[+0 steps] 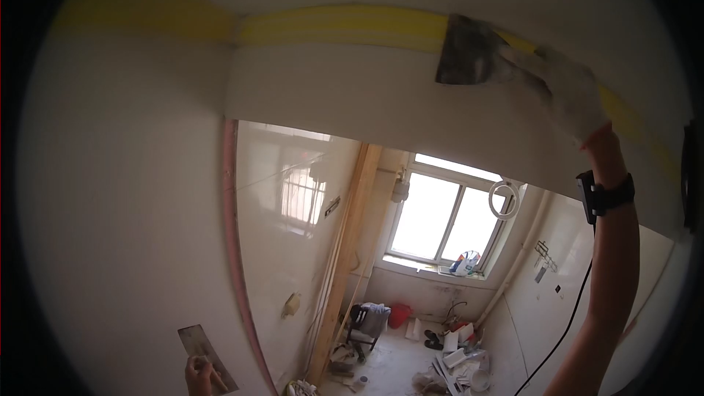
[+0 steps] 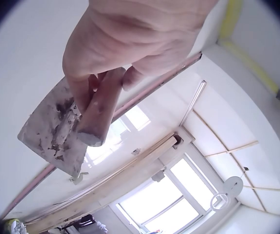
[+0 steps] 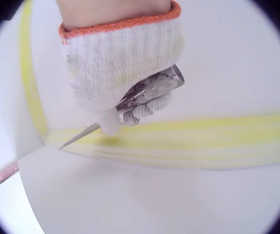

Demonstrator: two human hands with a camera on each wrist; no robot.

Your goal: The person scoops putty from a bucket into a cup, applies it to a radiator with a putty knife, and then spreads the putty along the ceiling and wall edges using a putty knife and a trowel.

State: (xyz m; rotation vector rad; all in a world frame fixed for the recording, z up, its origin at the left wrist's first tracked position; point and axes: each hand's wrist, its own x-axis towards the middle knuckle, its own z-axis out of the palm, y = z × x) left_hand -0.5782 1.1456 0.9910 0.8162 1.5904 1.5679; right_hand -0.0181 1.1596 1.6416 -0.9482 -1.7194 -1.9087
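Observation:
My right hand (image 1: 576,95), in a white knit glove with an orange cuff, is raised high at the right of the head view. It grips a putty knife, whose wide, dark-stained blade (image 1: 463,51) lies over the yellow strip (image 1: 345,27) along the top of the wall. In the right wrist view the gloved fingers wrap round the knife's smeared handle (image 3: 154,90), and the blade shows edge-on. Low at the left, my bare left hand (image 1: 198,374) holds a plastering trowel (image 2: 52,129) by its round wooden handle (image 2: 102,109). Dark residue marks the trowel's flat metal blade.
Below the wall beam, an opening with a pink-edged side (image 1: 233,220) leads to a room with a window (image 1: 433,216). Wooden boards (image 1: 345,264) stand upright there. On the floor are a chair (image 1: 367,326), a red bucket (image 1: 399,315) and scattered debris (image 1: 458,359).

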